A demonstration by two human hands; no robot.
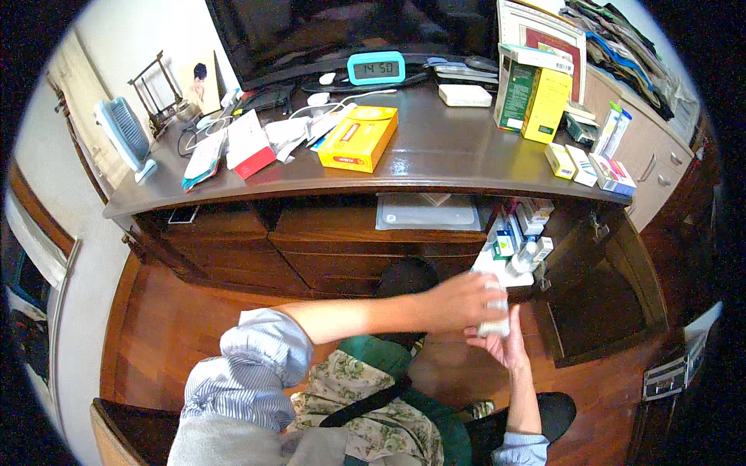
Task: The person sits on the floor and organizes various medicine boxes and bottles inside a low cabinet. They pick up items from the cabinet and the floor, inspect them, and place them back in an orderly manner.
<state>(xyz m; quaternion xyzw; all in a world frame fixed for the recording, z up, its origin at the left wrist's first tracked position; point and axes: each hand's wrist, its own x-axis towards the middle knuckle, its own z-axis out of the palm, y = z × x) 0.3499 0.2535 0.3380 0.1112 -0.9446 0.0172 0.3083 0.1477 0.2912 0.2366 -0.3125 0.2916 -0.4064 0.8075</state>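
Note:
Both hands meet in front of the desk, around a pale, roughly cylindrical container [494,311], blurred so that its exact kind cannot be told. My left hand [463,300] reaches across from the left and grips its upper part, with the fingers over its near side. From below, my right hand [506,343] cups the lower end, its thumb on the right and its fingers to the left. Just beyond, a clear plastic bottle [526,255] and several small medicine boxes [502,244] crowd a white tray or board [518,281] at the open cabinet compartment.
An open cabinet door [609,309] juts out at the right. The desk [434,154] carries a yellow carton [358,140], a turquoise digital clock [376,68], a small fan [122,134], tall boxes [545,105] and small medicine boxes [611,175]. A chair [134,428] stands lower left.

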